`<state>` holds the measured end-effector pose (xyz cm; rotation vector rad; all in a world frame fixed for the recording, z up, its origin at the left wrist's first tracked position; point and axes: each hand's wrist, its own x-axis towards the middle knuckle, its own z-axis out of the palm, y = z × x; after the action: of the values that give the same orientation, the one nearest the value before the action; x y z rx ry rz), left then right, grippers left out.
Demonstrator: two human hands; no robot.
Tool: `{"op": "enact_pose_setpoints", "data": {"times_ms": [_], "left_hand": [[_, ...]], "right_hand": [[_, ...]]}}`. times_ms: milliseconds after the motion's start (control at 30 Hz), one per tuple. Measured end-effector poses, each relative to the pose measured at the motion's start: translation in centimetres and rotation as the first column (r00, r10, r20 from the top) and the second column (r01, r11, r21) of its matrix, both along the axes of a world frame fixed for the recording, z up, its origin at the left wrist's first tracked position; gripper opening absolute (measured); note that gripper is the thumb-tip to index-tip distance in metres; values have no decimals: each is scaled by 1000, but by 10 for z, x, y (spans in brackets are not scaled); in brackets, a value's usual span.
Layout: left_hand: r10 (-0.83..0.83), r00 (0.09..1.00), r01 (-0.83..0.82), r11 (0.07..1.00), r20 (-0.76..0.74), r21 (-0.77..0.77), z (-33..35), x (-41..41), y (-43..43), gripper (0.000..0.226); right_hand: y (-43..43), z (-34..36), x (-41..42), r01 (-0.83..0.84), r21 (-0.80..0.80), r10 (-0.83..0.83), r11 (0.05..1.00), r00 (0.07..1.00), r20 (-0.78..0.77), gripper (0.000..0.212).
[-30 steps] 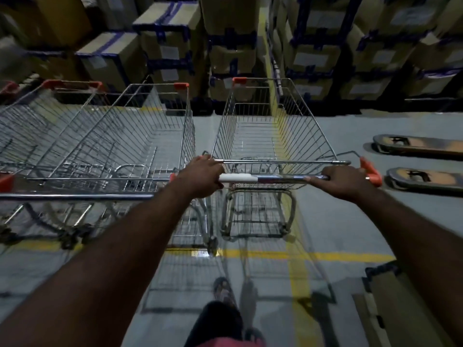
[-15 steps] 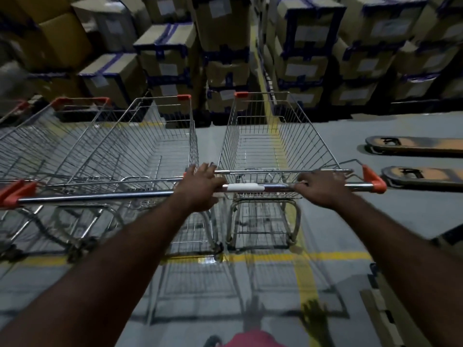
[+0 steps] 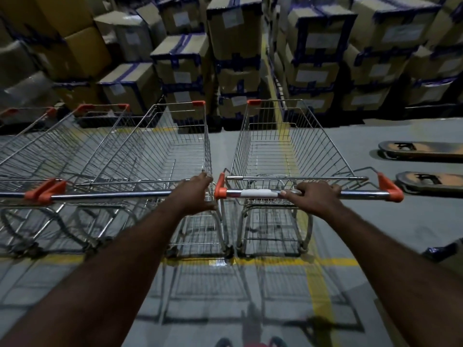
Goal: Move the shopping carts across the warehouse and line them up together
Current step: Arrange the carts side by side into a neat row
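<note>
Arms outstretched; right hand [image 3: 312, 196] fingers wrapped around right cart's handle bar [image 3: 360, 194]; left hand [image 3: 194, 194] grips neighbouring cart's handle [image 3: 112, 195].

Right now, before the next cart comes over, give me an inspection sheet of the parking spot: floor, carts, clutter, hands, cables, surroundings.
Surface: grey concrete floor with yellow lines; carts' rear wheels sit near the cross line.
Job's things: rightmost shopping cart empty, parked beside the row of carts, handles roughly level.
Clutter: pallet jack forks lie on the floor to the right; dark object at the right edge, unclear.
Hands: right hand grips the rightmost cart's handle; left hand rests at the neighbouring cart's handle end, grip unclear.
Cables: nothing seen.
Surroundings: stacked cardboard boxes with blue tape straight ahead.
</note>
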<state>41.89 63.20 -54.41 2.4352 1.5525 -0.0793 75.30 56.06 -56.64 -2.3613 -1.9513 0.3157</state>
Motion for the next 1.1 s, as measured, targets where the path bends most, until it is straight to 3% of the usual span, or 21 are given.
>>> {"op": "enact_pose_setpoints", "data": {"times_ms": [233,767,933,1100], "left_hand": [[-6,998,7,1000,64,-18,-3,7,4,74],[-1,999,0,1000,37,24,1,11,8,54],[-15,1000,15,1000,10,26,1,9,8,68],[-23,1000,22,999,8,32,0,8,10,67]], "right_hand": [[-1,0,-1,-3,1,3,1000,1000,-3,60],[13,1,-5,-26,-6,26,1000,999,24,61],[11,1,-5,-45,0,45,999,999,9,58],[6,-2,-10,-56,31,56,998,998,17,57]]}}
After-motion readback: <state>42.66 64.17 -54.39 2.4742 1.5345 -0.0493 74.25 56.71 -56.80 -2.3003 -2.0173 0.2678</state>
